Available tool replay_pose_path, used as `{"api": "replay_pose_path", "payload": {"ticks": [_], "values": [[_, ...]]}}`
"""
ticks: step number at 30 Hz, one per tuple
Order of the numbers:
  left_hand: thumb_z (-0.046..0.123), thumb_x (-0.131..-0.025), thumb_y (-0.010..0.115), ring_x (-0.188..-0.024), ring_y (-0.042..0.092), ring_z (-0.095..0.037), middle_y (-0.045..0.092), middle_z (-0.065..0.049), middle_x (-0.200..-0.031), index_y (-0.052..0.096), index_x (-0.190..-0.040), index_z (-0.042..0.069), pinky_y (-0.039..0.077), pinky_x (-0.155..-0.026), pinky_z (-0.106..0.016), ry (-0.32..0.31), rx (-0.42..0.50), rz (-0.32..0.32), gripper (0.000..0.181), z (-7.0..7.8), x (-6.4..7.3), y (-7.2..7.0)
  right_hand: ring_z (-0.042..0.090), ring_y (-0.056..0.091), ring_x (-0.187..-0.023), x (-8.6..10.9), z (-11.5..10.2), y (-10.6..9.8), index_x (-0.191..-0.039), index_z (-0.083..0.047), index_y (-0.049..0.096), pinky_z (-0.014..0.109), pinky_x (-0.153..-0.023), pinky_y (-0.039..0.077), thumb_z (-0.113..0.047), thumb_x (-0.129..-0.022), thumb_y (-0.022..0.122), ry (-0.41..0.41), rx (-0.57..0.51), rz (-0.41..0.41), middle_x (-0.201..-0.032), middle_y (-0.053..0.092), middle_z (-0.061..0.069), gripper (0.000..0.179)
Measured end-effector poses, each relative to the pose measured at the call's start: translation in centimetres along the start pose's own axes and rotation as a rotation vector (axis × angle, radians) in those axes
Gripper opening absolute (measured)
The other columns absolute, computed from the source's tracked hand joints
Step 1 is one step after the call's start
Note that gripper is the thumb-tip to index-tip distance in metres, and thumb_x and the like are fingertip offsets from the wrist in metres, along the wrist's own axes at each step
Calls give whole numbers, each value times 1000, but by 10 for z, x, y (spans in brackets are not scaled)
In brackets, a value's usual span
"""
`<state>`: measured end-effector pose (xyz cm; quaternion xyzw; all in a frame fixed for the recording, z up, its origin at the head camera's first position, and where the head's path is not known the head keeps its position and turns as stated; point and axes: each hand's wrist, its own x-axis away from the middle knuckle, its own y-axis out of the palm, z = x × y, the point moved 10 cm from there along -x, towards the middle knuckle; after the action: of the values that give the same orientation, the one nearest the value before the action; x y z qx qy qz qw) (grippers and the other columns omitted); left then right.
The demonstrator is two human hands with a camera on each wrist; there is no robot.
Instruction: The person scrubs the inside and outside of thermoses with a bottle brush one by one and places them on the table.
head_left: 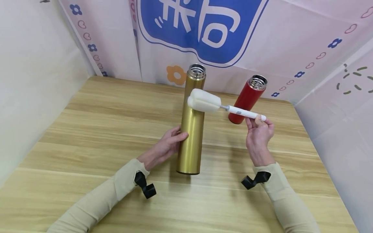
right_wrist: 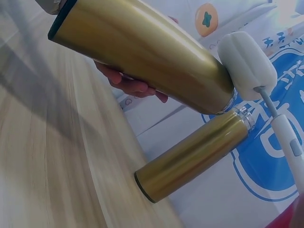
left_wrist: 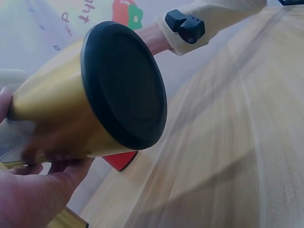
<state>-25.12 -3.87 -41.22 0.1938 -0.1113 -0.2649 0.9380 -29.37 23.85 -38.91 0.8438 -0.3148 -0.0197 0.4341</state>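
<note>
Left hand [head_left: 166, 145] grips a tilted, lifted gold bottle [head_left: 190, 142] at the centre of the head view; right hand [head_left: 260, 136] pinches the handle of a white sponge brush [head_left: 240, 112] — whether sponge touches bottle, I cannot tell. Behind stand a red bottle [head_left: 246, 98], right of centre, and another gold bottle [right_wrist: 194, 156].

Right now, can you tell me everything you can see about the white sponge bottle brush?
The sponge bottle brush has a fat, white, foam-looking head with long grooves, a thin grey stem and a white, plastic-looking handle with a grey mark. The right hand pinches the handle's end, holding the brush above the table, head pointing left. The head is outside the gold flask in the left hand, near its top end; whether they touch, I can't tell.
</note>
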Motion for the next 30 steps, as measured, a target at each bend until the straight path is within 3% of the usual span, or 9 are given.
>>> {"api": "replay_pose_path", "payload": {"ticks": [7, 20, 25, 30], "values": [[36, -91, 60, -103, 58, -17, 58, -3, -113, 28, -143, -1, 47, -95, -38, 27, 25, 1, 70, 0, -2, -4, 19, 68, -66, 2, 4, -4, -89, -7, 35, 30, -63, 59, 6, -93, 48, 37, 93, -22, -90, 47, 11, 18], [21, -99, 46, -98, 59, -12, 60, 2, -107, 27, -140, -7, 49, -90, -31, 67, 132, 77, 53, 4, -3, -16, 14, 67, -63, 12, 12, -16, -88, -6, 37, 28, -66, 59, 8, -93, 44, 88, 216, -145, -79, 50, 7, 17], [26, -96, 53, -100, 58, -13, 57, 0, -111, 22, -143, -7, 50, -90, -31, 78, 163, 98, 65, 10, -1, -17, 14, 67, -66, 15, 13, -21, -89, -6, 37, 28, -67, 58, 8, -93, 45, 122, 231, -177, -77, 51, 7, 17], [36, -88, 64, -102, 58, -15, 58, -1, -111, 25, -142, -6, 48, -94, -34, 74, 136, 101, 78, 10, -1, -18, 14, 69, -69, 17, 13, -22, -91, -6, 37, 27, -70, 58, 7, -93, 45, 122, 251, -197, -78, 53, 8, 16]]}}
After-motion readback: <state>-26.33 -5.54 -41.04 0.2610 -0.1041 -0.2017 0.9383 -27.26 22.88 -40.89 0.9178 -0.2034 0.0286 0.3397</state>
